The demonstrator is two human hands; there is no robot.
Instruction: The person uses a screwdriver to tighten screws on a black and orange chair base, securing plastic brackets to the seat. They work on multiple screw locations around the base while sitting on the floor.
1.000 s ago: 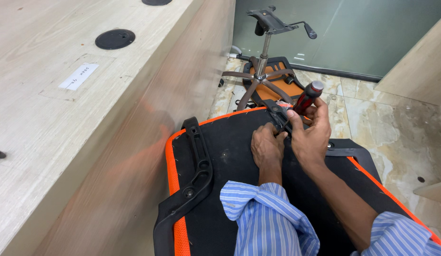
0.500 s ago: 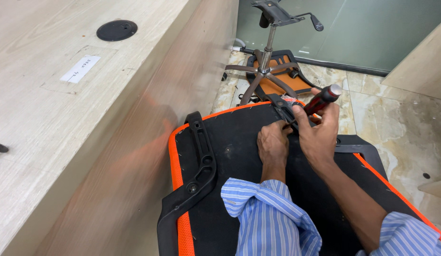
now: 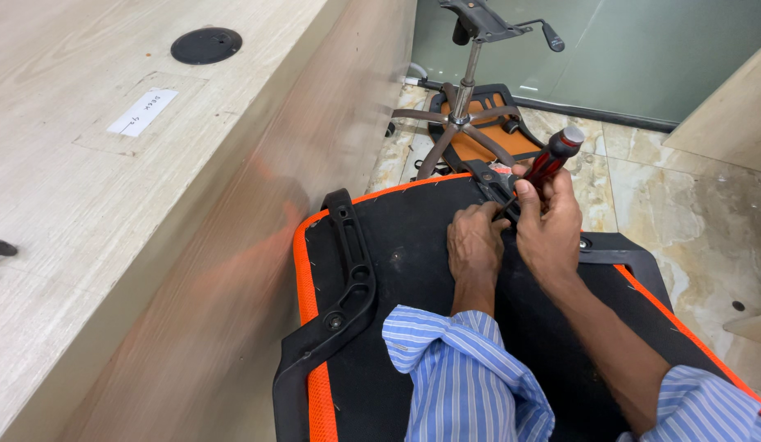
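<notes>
My right hand grips a red and black screwdriver near the middle of the frame. My left hand presses down flat on the black chair seat, touching the screwdriver's tip.

To my left runs a long pale wood tabletop with a round black cable cap set in it and a white paper label stuck nearby. Its wood side panel drops to the floor beside me. The floor is glossy beige marble tile. Ahead stands a frosted green glass wall on a dark base strip. A chair base with star legs and a bare seat plate stands before it. Another wood panel rises at right.
</notes>
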